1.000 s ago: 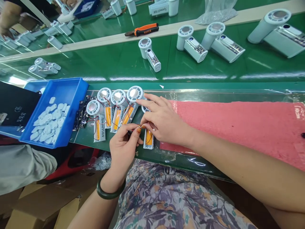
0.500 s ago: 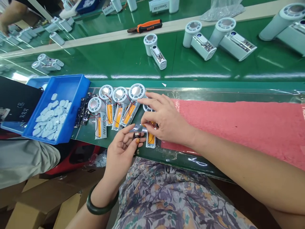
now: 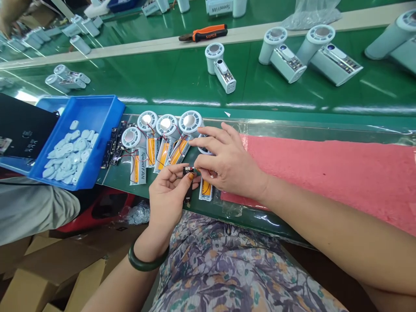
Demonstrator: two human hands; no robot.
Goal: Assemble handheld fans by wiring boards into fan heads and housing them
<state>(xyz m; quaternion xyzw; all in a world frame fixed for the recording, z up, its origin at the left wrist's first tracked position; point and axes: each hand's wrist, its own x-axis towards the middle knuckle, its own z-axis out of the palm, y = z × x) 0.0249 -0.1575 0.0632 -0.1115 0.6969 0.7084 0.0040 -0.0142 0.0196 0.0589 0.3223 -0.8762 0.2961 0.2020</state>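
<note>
The left hand (image 3: 169, 190) pinched 1 black circuit board (image 3: 187, 195) above the near edge of the bench (image 3: 122, 177). The right hand (image 3: 229, 167) seemed to pinch 1 thin wire (image 3: 196, 170) beside it. The board was probably light, stiff, fragile, best held by edges.

Fans (image 3: 167, 125) — smooth plastic; red cloth (image 3: 325, 173) — matt
</note>
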